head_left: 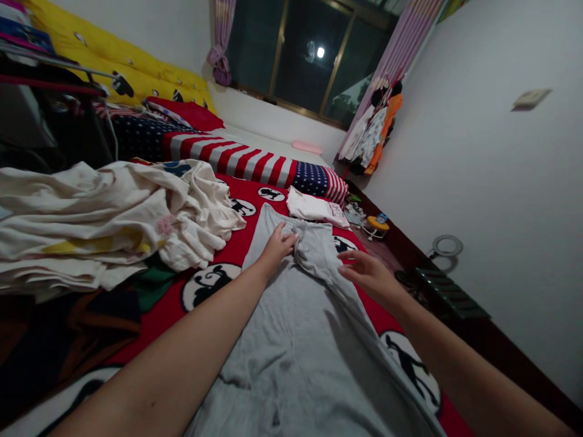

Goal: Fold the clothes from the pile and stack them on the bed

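A light grey garment (296, 328) with a gathered far edge lies spread lengthwise on a red blanket with round black-and-white figures (212, 285). Its kind is not certain, and a bunched fold sits near its top. My left hand (279, 247) rests on the cloth beside that fold, fingers apart and lightly bent. Just off the garment's right edge, my right hand (368, 276) hovers with its fingers stretched and holds nothing. Beyond the garment's top lies a folded white garment (314, 207).
To the left is a heap of cream-coloured cloth (113, 212), with dark clothing (91, 328) nearer me. A bed with a stars-and-stripes cover (241, 158) stands under the window. Clothes (376, 133) hang by the right wall, near a small yellow stool (378, 223).
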`<state>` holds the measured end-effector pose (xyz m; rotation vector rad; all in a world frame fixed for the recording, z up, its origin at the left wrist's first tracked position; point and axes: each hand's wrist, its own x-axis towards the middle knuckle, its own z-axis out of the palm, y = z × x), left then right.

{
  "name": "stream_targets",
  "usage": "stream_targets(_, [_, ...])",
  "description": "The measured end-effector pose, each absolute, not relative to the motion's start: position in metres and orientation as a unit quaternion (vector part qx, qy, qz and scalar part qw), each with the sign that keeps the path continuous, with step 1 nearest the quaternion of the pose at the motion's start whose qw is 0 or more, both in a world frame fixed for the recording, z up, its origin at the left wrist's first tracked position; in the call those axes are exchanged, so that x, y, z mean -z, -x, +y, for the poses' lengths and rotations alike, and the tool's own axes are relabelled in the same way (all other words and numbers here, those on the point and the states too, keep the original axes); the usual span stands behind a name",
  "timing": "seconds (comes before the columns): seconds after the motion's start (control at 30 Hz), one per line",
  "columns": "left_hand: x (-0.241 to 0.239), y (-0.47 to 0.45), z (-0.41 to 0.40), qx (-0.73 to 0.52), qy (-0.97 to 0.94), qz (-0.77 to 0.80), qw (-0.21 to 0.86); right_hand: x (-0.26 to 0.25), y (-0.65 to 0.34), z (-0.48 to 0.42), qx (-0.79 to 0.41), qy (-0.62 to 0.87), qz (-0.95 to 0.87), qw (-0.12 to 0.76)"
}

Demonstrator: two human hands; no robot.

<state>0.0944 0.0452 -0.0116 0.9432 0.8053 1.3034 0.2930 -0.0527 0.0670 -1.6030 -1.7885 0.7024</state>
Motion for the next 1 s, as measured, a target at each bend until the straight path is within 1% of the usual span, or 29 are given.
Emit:
stream_targets(0.1, [0.012,-0.097,0.044,-0.534,-0.518,0.414,0.525,-0.048,-0.336,-0.109,-0.186,0.675,-0.683,0.207])
stream_targets(0.2, [0.011,-0.100,0.040,-0.486,-0.639,0.478,0.356,-0.032,-0.364,-0.166,-0.151,0.735,-0.654,0.098])
stream_targets(0.27, [0.010,-0.103,0.035,-0.455,-0.692,0.503,0.246,-0.026,-0.372,-0.198,-0.138,0.764,-0.628,0.049])
stream_targets(0.3, [0.010,-0.105,0.033,-0.439,-0.708,0.512,0.209,-0.024,-0.373,-0.211,-0.136,0.771,-0.621,0.035])
stream_targets(0.37, [0.011,-0.107,0.029,-0.406,-0.730,0.524,0.167,-0.022,-0.373,-0.232,-0.142,0.772,-0.618,0.040])
stream_targets(0.5, [0.014,-0.108,0.027,-0.370,-0.753,0.529,0.128,-0.025,-0.369,-0.254,-0.184,0.768,-0.594,0.154])
stream_targets(0.57, [0.014,-0.107,0.030,-0.375,-0.755,0.521,0.133,-0.028,-0.365,-0.257,-0.235,0.763,-0.566,0.205])
stream_targets(0.63, [0.015,-0.104,0.034,-0.398,-0.744,0.512,0.163,-0.035,-0.357,-0.254,-0.278,0.753,-0.544,0.244])
stream_targets(0.73, [0.014,-0.102,0.040,-0.458,-0.690,0.492,0.268,-0.050,-0.340,-0.245,-0.283,0.747,-0.527,0.291])
stream_targets(0.87, [0.007,-0.097,0.044,-0.547,-0.568,0.443,0.426,-0.073,-0.322,-0.235,-0.295,0.720,-0.550,0.305])
stream_targets(0.93, [0.000,-0.094,0.044,-0.582,-0.510,0.413,0.479,-0.078,-0.318,-0.234,-0.286,0.709,-0.572,0.297])
stream_targets(1.0, [-0.006,-0.090,0.042,-0.602,-0.468,0.394,0.514,-0.079,-0.315,-0.237,-0.243,0.708,-0.592,0.298])
